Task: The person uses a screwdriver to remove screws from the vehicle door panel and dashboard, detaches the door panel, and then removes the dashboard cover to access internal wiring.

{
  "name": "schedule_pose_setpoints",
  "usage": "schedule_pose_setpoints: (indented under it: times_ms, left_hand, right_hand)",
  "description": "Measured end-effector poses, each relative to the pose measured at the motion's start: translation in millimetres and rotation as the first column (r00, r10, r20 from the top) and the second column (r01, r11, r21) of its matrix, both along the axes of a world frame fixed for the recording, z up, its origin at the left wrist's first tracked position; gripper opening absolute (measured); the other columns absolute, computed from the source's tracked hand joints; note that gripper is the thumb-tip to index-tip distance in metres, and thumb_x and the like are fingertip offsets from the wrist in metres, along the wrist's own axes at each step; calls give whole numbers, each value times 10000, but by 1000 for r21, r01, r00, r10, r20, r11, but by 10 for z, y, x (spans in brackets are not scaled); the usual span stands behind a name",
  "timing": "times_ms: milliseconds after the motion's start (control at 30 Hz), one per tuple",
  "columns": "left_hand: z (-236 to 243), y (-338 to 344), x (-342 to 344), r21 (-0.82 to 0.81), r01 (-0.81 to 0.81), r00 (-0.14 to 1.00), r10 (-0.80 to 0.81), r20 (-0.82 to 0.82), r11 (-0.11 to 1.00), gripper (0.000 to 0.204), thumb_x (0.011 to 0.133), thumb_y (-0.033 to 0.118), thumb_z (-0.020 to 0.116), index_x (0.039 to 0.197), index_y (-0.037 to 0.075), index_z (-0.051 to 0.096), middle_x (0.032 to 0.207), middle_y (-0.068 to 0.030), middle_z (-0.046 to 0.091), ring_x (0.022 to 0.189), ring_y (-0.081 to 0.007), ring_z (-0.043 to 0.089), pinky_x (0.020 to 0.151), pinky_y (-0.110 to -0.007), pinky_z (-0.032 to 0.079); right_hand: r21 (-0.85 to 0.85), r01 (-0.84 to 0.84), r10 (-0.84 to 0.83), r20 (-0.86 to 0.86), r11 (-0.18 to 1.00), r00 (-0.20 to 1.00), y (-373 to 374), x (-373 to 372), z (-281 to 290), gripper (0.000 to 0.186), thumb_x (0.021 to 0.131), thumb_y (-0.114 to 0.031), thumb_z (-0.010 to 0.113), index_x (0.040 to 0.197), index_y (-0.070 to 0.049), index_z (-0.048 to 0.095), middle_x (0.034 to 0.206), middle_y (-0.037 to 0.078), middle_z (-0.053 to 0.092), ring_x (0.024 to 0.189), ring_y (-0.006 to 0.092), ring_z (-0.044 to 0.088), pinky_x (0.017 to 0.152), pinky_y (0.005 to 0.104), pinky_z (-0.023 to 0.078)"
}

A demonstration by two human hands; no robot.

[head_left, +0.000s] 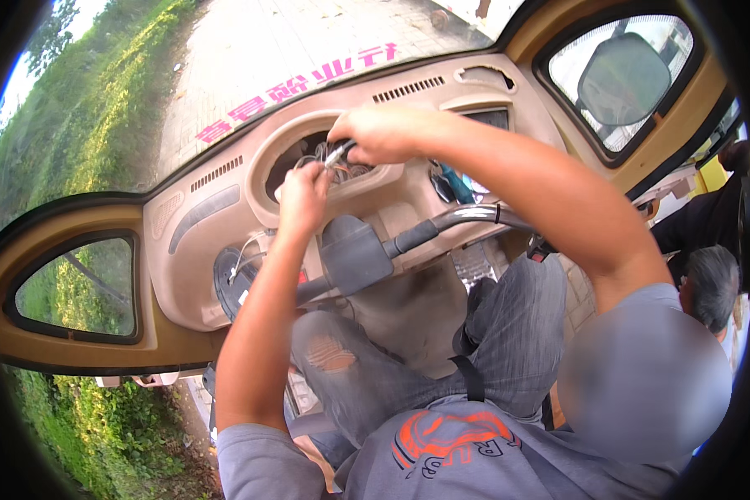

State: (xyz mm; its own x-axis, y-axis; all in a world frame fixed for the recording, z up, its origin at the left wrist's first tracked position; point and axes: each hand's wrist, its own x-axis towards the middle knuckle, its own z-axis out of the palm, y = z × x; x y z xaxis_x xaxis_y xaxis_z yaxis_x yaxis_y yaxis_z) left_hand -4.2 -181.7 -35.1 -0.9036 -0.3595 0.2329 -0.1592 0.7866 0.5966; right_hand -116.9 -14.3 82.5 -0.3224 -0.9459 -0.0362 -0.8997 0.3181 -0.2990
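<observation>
Both my hands work at an oval opening in the beige dashboard [258,179], where a bundle of wires [360,171] shows. The fingers of my left hand [304,196] are pinched at the lower left of the opening, on a thin wire with a pale, shiny part [334,157]. From the upper right, my right hand [379,136] curls its fingers over a dark cable [347,148] that meets this pale part. The two hands are close together, and exactly where wire and cable join is too small to tell.
Just below stand the handlebar [462,218] and its dark centre cover [356,254]. A round black part with loose wires [227,279] sits at the dashboard's left. Teal and dark items [454,185] lie in a right-hand recess. Another person [712,292] is outside at right.
</observation>
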Motion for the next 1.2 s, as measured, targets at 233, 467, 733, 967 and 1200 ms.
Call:
schedule_pose_setpoints:
  times_ms: [233, 467, 733, 967, 1200]
  left_hand:
    - [82, -75, 87, -181, 161, 987, -159, 25, 970, 168, 901, 181, 644, 960, 39, 712, 832, -141, 713, 784, -318, 699, 735, -379, 529]
    - [119, -300, 78, 0, 291, 955, -290, 66, 957, 177, 902, 178, 644, 1015, 65, 720, 879, -158, 638, 904, -318, 572, 819, -423, 461]
    - [132, -263, 78, 125, 296, 949, -306, 77, 947, 185, 943, 177, 631, 1039, 30, 687, 858, -113, 592, 826, -226, 564, 781, -353, 460]
    - [75, -289, 55, 149, 304, 938, -323, 126, 941, 182, 944, 157, 625, 1042, 9, 667, 888, -100, 578, 852, -162, 566, 769, -315, 455]
    - [-66, -369, 25, 467, 351, 928, -367, -59, 812, 238, 912, 95, 644, 1126, -8, 623, 917, -27, 610, 844, -102, 544, 785, -267, 460]
  right_hand:
    - [145, -126, 133, -42, 981, 990, -359, -64, -522, 241, 891, -244, 634, 1038, -56, 669, 992, 168, 697, 973, 365, 649, 862, 470, 504]
    - [10, -152, 152, -25, 988, 988, -267, -103, -528, 233, 939, -264, 577, 999, -55, 662, 900, 188, 695, 876, 383, 666, 801, 487, 509]
    - [50, -127, 127, -7, 991, 992, -259, -101, -562, 279, 931, -284, 542, 1004, -45, 666, 925, 197, 701, 898, 390, 666, 818, 483, 516]
    - [22, -30, 30, -10, 999, 999, -203, -183, -510, 297, 834, -275, 552, 922, -35, 704, 888, 206, 702, 868, 378, 677, 803, 474, 532]
    - [-197, -23, 55, 157, 980, 986, -269, -303, -648, 286, 884, -227, 590, 1049, -8, 669, 951, 240, 684, 887, 389, 667, 815, 468, 518]
